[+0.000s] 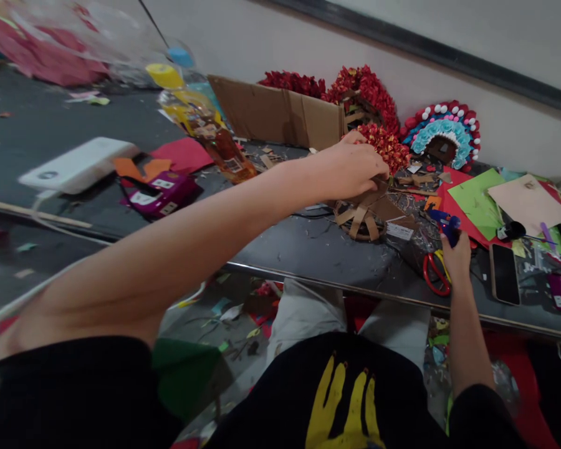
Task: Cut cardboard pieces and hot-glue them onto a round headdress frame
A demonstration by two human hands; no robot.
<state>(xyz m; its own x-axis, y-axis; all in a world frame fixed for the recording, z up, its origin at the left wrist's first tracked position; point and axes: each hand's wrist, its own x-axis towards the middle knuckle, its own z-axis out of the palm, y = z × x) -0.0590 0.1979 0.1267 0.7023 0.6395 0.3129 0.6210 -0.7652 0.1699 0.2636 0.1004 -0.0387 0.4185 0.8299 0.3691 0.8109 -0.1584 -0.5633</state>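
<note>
My left hand (358, 167) reaches across the table with its fingers curled on a cardboard wreath covered in red paper petals (387, 148). Strips of brown cardboard (359, 219) show beneath the palm; the fingertips' grip is partly hidden. In my right hand (457, 252) is a blue hot glue gun (444, 219), its nozzle pointing left towards the wreath. Scissors (436, 274) with red and yellow handles lie just left of my right wrist. A white printed label (399, 231) lies between the two hands.
Behind stand another red petal piece (367, 93), a cardboard panel (280, 115) and a blue-and-red flower arch (449, 131). Left are a tilted bottle (215, 137), purple box (161, 193) and white power bank (79, 165). Coloured sheets (479, 199) and a phone (505, 273) lie right.
</note>
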